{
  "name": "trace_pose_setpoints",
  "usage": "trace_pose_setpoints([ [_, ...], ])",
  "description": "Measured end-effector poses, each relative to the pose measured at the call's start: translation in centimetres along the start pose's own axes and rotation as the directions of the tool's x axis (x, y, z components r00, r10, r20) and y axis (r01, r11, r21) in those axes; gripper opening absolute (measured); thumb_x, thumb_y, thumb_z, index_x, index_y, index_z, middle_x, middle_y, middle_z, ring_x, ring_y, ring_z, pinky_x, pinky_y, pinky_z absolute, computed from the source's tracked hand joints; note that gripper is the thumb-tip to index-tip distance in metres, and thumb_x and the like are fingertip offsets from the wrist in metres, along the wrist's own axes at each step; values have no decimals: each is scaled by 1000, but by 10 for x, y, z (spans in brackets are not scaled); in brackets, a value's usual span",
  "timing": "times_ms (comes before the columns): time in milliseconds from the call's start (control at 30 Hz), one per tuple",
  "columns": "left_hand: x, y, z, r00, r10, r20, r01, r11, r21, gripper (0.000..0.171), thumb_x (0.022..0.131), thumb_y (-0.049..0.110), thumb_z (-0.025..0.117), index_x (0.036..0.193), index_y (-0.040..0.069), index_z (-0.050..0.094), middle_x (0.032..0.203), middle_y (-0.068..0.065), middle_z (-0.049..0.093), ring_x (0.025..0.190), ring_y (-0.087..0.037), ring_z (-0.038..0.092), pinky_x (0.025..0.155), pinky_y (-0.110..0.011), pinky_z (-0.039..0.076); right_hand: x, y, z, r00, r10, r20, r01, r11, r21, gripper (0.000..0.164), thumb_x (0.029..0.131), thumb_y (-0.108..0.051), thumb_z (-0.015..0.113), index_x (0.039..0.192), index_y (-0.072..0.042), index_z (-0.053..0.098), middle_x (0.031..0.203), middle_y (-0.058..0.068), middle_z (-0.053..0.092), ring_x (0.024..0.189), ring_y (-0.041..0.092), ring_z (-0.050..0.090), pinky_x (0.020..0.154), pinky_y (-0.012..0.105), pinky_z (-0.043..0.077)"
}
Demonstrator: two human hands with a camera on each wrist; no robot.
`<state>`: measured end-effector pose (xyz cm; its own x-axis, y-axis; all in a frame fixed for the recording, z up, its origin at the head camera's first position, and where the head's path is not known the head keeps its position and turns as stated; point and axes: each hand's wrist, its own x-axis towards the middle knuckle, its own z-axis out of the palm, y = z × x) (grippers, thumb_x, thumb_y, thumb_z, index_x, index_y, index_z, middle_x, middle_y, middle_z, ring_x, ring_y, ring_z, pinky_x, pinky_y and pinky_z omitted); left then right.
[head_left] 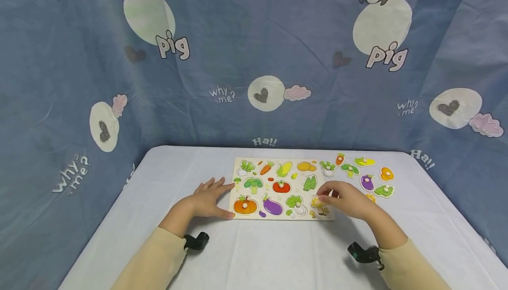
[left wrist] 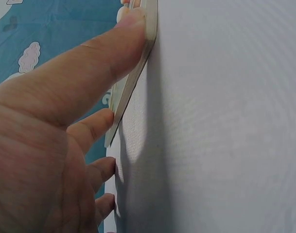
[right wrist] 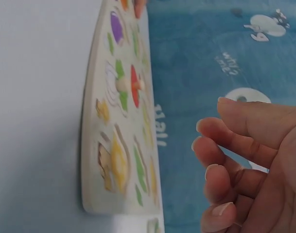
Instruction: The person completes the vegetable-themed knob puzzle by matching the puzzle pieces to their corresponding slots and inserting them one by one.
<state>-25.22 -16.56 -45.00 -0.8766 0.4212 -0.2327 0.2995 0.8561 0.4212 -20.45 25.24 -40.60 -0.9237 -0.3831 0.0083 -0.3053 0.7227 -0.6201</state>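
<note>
A flat wooden vegetable puzzle board (head_left: 258, 217) lies on the table. My left hand (head_left: 207, 199) is at its left side with fingers spread; in the left wrist view the thumb (left wrist: 109, 53) touches the board's edge. My right hand (head_left: 346, 199) is over the board's right end, near the yellow mushroom picture (head_left: 316, 201). In the right wrist view its fingers (right wrist: 218, 179) are loosely bent, with nothing held. Knobs show on the pumpkin piece (head_left: 245, 206), the tomato piece (head_left: 281, 187) and the leafy cabbage piece (head_left: 294, 201).
Right of the board lie several loose pieces, among them a carrot (head_left: 340, 159), broccoli (head_left: 350, 170), corn (head_left: 364, 162), an eggplant (head_left: 367, 182) and a green piece (head_left: 383, 191). My right hand partly covers a yellow piece (head_left: 371, 197). A printed blue cloth (head_left: 222, 122) hangs behind the table.
</note>
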Motion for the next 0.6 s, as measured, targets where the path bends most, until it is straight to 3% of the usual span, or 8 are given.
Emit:
trace_pose_setpoints([
  [400, -1, 0, 1, 1000, 3, -5, -4, 1000, -14, 102, 72, 59, 82, 156, 21, 38, 164, -18, 21, 151, -45, 9, 120, -62, 5, -20, 13, -19, 997, 17, -78, -18, 1000, -22, 15, 95, -20, 69, 104, -9, 72, 91, -4, 64, 77, 16, 52, 62, 26, 46],
  [600, 0, -1, 1, 1000, 1, -9, -1, 1000, -11, 103, 71, 60, 82, 156, 21, 38, 164, -18, 21, 151, -44, 10, 120, -62, 5, -27, 20, -27, 992, 79, -101, -83, 996, -38, 18, 95, -21, 70, 106, -8, 72, 93, -1, 64, 78, 18, 52, 61, 28, 45],
])
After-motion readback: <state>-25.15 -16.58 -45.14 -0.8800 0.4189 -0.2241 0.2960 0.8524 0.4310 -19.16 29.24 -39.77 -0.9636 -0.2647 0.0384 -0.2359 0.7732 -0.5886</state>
